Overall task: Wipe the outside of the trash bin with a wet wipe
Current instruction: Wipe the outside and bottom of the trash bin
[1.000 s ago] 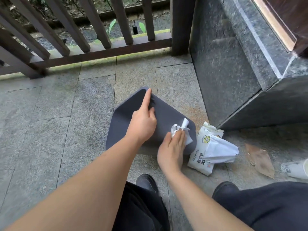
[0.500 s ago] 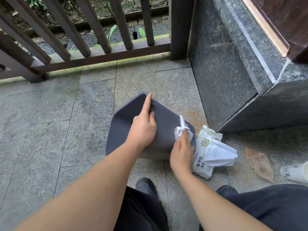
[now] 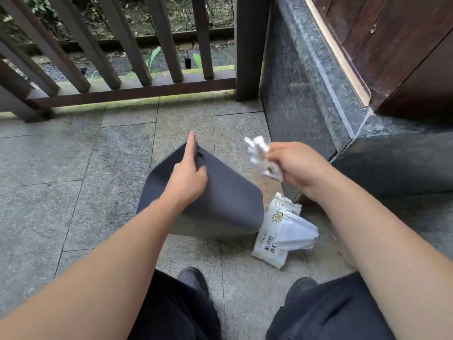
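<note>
Dark grey plastic trash bin (image 3: 220,207) lies tipped on the stone floor (image 3: 73,192), steadied by the left hand (image 3: 187,177), forefinger stretched along its far edge and the rest curled on top. Right of those fingers, lifted clear of the bin, the right hand (image 3: 297,165) pinches a crumpled wet wipe (image 3: 261,155), likely to refold it; below it sits the wipes pack (image 3: 274,244).

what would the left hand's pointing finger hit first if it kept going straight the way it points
Probably the bare floor tile just past the trash bin, then the railing. The left hand rests on the bin with its index finger along the far edge; depth is unclear.
</note>
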